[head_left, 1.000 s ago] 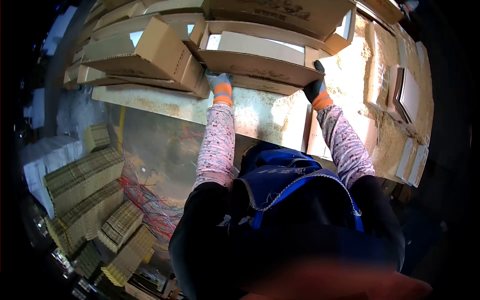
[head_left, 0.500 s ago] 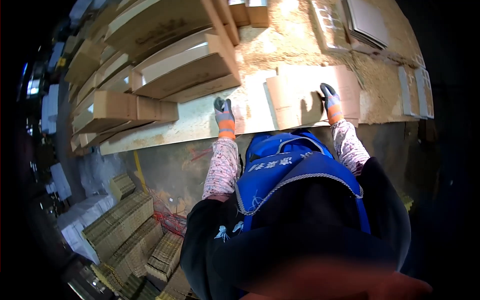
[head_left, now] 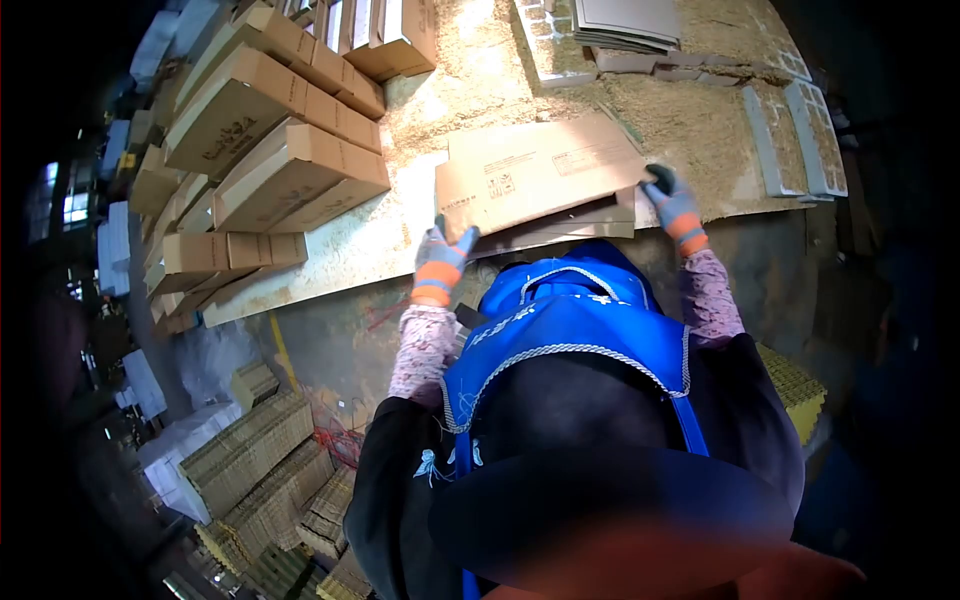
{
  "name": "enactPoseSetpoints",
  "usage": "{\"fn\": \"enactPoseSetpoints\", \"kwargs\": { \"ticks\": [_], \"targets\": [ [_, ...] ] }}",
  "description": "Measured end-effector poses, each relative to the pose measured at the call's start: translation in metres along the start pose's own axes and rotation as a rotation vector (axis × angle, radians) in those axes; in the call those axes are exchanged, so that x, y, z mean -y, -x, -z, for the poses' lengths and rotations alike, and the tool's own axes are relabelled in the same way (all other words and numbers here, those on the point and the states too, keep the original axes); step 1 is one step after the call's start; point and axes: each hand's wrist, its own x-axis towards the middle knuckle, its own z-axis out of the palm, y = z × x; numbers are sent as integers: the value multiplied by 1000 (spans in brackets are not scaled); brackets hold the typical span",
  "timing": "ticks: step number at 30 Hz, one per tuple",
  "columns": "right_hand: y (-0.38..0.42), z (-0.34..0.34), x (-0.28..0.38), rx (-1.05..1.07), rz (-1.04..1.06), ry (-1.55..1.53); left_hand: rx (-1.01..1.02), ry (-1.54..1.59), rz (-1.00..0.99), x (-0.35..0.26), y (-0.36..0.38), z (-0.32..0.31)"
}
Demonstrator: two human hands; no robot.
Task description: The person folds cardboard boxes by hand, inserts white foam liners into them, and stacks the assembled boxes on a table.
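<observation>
A flat printed cardboard piece (head_left: 545,165) is held between my two gloved hands, its near edge tilted up over another cardboard sheet (head_left: 590,222) at the table's front edge. My left hand (head_left: 444,252), in a grey and orange glove, grips the near left corner with thumb and fingers. At the right end, my right hand (head_left: 672,205) pinches the corner, its dark fingertips on the edge.
Open cardboard boxes (head_left: 290,170) stand in rows on the left of the table (head_left: 350,250). Grey sheets (head_left: 630,22) lie stacked at the back, and white-edged blocks (head_left: 795,140) at the right. Bundled stacks (head_left: 250,450) fill the floor at lower left.
The cardboard piece has been taken hold of at both ends and raised, with its printed face now showing. My left hand has closed on its corner. The view has shifted to the right.
</observation>
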Motion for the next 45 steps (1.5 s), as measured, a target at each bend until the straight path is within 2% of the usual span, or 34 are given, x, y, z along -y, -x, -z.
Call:
{"fn": "enactPoseSetpoints", "kwargs": {
  "ticks": [1, 2, 4, 6, 7, 8, 9, 10, 11, 12, 13, 14, 15, 17, 18, 19, 21, 22, 23, 25, 26, 27, 29, 30, 31, 33, 35, 37, 38, 39, 41, 43, 44, 45],
  "targets": [
    [0, 16, 23, -35, 61, -227, -55, 68, -15, -16, 9, 28],
    [-3, 27, 38, -30, 65, -231, -45, 122, -36, -25, 9, 48],
    [-15, 38, 58, -133, 117, -501, -41, 176, -55, -34, 2, 58],
    [-36, 18, 51, -191, 167, -581, -272, -35, -306, -35, -12, 49],
    [-47, 6, 42, -254, 214, -659, -278, -36, -303, -30, -20, 42],
    [-53, -6, 40, -195, 228, -854, -181, 197, -200, -26, -30, 39],
    [-57, -15, 36, -156, 273, -849, -79, 428, -95, -19, -38, 35],
    [-51, -11, 48, -103, 275, -737, -129, 212, -114, -35, -28, 48],
    [-45, -4, 60, -51, 273, -623, -127, 209, -110, -45, -21, 57],
    [-44, 1, 62, -49, 270, -624, -191, -89, -137, -54, -16, 64],
    [-46, 8, 62, 89, 278, -710, -255, -388, -167, -65, -14, 72],
    [-50, 12, 63, 226, 290, -793, -157, -523, -161, -80, -11, 81],
    [-52, 8, 65, 225, 289, -793, -156, -523, -162, -87, -13, 76],
    [-57, -5, 70, 276, 361, -359, 1, -667, -357, -102, -23, 65],
    [-59, -11, 73, 267, 371, -265, 8, -665, -356, -104, -26, 63],
    [-60, -15, 78, 267, 369, -265, 154, -608, -331, -108, -31, 64],
    [-69, -13, 92, -134, 600, -86, 430, -495, -293, -119, -46, 69],
    [-69, -10, 93, -163, 707, 61, 432, -140, -268, -101, -48, 59],
    [-68, -7, 89, -168, 699, 62, 439, -145, -273, -107, -33, 63],
    [-68, -1, 81, 11, 847, 344, 7, -618, -775, -122, -8, 68],
    [-65, 1, 77, -29, 899, 258, -96, -515, -827, -115, -10, 57],
    [-63, -1, 71, -44, 892, 259, -94, -519, -843, -118, -15, 58],
    [-51, -6, 62, 186, 714, -273, -508, -576, -989, -123, -29, 60],
    [-46, -7, 58, 232, 585, -461, -360, -555, -1066, -123, -42, 53],
    [-50, -1, 58, 241, 753, -331, -125, -537, -960, -113, -57, 28],
    [-41, 6, 69, 208, 700, -2, 10, -382, -937, -118, -58, 31],
    [-42, 2, 65, 218, 607, 67, -168, -620, -1046, -103, -61, 19],
    [-34, 2, 79, 173, 556, 30, -112, -660, -1018, -120, -46, 30],
    [-30, 5, 85, 147, 543, 42, -78, -625, -1026, -121, -46, 31],
    [-44, -7, 63, 106, 663, 19, -56, -590, -1027, -125, -50, 31],
    [-47, 3, 53, -67, 516, -241, -60, -602, -1095, -123, -50, 32],
    [-64, 61, 6, -562, 304, -30, -46, -610, -1073, -127, -48, 33],
    [-85, 95, -40, -801, 226, -212, -42, -584, -1082, -129, -48, 35],
    [-89, 139, -76, -1047, 122, -139, -37, -560, -1089, -131, -47, 37]
  ]
}}
